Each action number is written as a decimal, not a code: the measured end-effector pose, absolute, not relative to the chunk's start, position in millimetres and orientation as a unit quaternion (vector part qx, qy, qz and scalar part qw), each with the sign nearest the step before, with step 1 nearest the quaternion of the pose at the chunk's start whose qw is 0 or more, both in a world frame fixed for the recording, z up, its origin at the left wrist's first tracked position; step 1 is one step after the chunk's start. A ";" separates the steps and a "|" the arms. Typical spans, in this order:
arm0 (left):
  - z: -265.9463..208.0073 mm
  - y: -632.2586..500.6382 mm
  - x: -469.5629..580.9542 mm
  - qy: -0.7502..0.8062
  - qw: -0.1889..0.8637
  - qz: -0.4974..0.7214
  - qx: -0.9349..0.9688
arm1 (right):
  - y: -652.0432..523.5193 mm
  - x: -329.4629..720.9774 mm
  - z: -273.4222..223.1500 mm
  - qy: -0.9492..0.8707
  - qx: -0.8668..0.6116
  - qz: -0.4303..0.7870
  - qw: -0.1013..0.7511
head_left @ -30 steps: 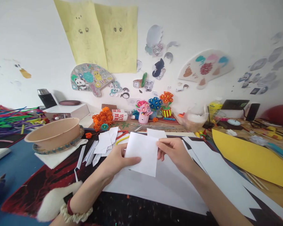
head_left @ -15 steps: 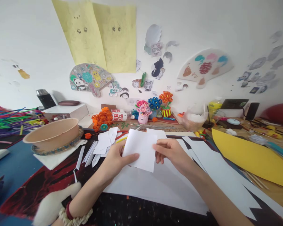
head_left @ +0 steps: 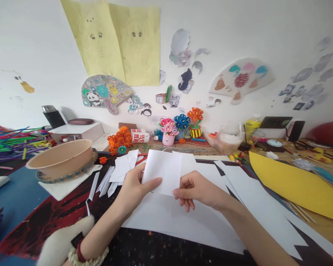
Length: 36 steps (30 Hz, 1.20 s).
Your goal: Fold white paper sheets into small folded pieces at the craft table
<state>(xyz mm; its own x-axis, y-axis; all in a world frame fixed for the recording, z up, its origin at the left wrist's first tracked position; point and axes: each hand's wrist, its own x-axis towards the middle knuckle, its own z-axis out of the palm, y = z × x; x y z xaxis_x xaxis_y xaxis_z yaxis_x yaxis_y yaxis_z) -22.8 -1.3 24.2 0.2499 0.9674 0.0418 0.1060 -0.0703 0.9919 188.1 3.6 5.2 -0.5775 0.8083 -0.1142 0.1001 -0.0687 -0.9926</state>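
Head view: a white paper square (head_left: 161, 170) is being held above a large white sheet (head_left: 183, 221). Its left side is being gripped by the left hand (head_left: 135, 185), thumb in front; finger spread behind cannot be told. Its lower-right corner is being pinched by the right hand (head_left: 193, 190), thumb against fingers.

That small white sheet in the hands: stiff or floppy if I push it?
The white sheet is probably light, looking like thin paper. Its free top edge doesn't droop, so it seems fairly stiff. Pushed between the left hand, at one side, and the right hand, near a corner, it would likely bow.
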 end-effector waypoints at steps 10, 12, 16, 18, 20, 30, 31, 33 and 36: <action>27.3 -6.3 -19.3 0.451 0.500 0.391 0.628 | 8.4 191.1 8.8 -0.652 -0.377 0.532 0.387; 27.1 -6.7 -18.4 0.451 0.492 0.391 0.633 | 9.6 191.1 7.0 -0.653 -0.374 0.517 0.408; 26.4 -6.0 -17.5 0.459 0.481 0.389 0.637 | 9.2 189.7 3.3 -0.647 -0.394 0.493 0.428; 25.9 -5.6 -16.9 0.465 0.483 0.385 0.634 | 8.4 189.1 2.5 -0.648 -0.406 0.486 0.424; 25.3 -5.4 -16.2 0.467 0.495 0.389 0.620 | 7.6 188.5 2.2 -0.654 -0.410 0.482 0.414; 24.9 -4.1 -15.2 0.442 0.606 0.410 0.519 | 4.6 185.3 1.3 -0.679 -0.406 0.483 0.376; 24.8 -4.3 -14.8 0.445 0.610 0.403 0.518 | 4.4 185.1 1.5 -0.681 -0.406 0.482 0.373; 23.6 -5.4 -13.7 0.451 0.613 0.398 0.512 | 3.9 184.8 1.6 -0.686 -0.403 0.483 0.366; 19.1 -7.2 -11.5 0.430 0.624 0.417 0.503 | 3.2 183.6 1.2 -0.692 -0.392 0.487 0.363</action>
